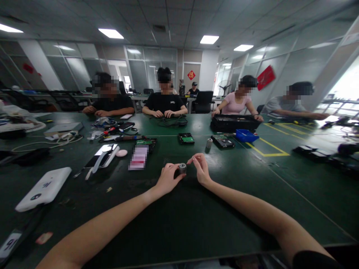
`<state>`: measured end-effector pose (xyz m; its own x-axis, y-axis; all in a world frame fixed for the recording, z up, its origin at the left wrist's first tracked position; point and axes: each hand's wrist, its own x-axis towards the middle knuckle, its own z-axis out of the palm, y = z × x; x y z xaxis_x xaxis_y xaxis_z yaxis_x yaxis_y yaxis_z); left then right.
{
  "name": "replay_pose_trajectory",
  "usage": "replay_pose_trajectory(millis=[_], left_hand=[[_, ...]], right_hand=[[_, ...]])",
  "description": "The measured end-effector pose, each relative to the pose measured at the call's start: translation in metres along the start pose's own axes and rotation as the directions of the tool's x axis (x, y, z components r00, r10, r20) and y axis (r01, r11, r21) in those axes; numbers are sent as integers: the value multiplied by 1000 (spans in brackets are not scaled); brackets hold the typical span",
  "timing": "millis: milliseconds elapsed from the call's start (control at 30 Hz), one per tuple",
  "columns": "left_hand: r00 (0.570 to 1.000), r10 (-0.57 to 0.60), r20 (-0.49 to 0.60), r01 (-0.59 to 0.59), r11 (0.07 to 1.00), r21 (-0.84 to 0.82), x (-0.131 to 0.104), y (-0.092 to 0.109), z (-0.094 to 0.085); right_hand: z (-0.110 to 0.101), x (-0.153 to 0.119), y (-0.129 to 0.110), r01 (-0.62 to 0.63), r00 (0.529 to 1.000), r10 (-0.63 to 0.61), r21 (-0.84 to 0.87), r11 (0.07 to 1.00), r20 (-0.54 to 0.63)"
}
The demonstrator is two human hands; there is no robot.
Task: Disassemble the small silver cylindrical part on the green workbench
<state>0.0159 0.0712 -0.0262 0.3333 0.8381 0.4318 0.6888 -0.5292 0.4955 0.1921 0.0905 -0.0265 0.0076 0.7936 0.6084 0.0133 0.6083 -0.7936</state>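
My left hand (pixel 169 178) grips a small grey metal cylinder (pixel 182 169) from its left side, thumb in front, upright over the green table (pixel 174 220). Just right of the cylinder is my right hand (pixel 200 168), its fingers bent and drawn together at the tips; anything between them is too small to make out. A second metal cylinder (pixel 209 143) stands farther back on the right. Beyond my hands lie a hard drive with a green board (pixel 186 138) and another drive (pixel 223 141).
On the left are a white device (pixel 44 189), a white box-like object (pixel 103 156), a pink phone-like item (pixel 138 157), tools and cables. A blue tray (pixel 246 135) and black case (pixel 235 123) stand at the back right. Several people sit across the table.
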Motion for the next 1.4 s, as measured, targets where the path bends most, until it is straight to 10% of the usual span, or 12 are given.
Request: replay_pose_trajectory(millis=[433, 833, 1133, 1400], left_hand=[[992, -34, -120, 12, 983, -182, 12, -2, -7], [997, 44, -62, -45, 999, -13, 33, -2, -31], [986, 41, -165, -26, 995, 92, 68, -16, -27], [978, 20, -209, -7, 998, 58, 67, -21, -11]], right_hand=[[-1, 9, 19, -175, 879, 173, -37, 984, 445], [-8, 16, 4, -68, 813, 149, -162, 984, 562], [8, 42, 36, -18, 938, 128, -323, 946, 324], [11, 38, 55, -54, 947, 155, -336, 940, 281]])
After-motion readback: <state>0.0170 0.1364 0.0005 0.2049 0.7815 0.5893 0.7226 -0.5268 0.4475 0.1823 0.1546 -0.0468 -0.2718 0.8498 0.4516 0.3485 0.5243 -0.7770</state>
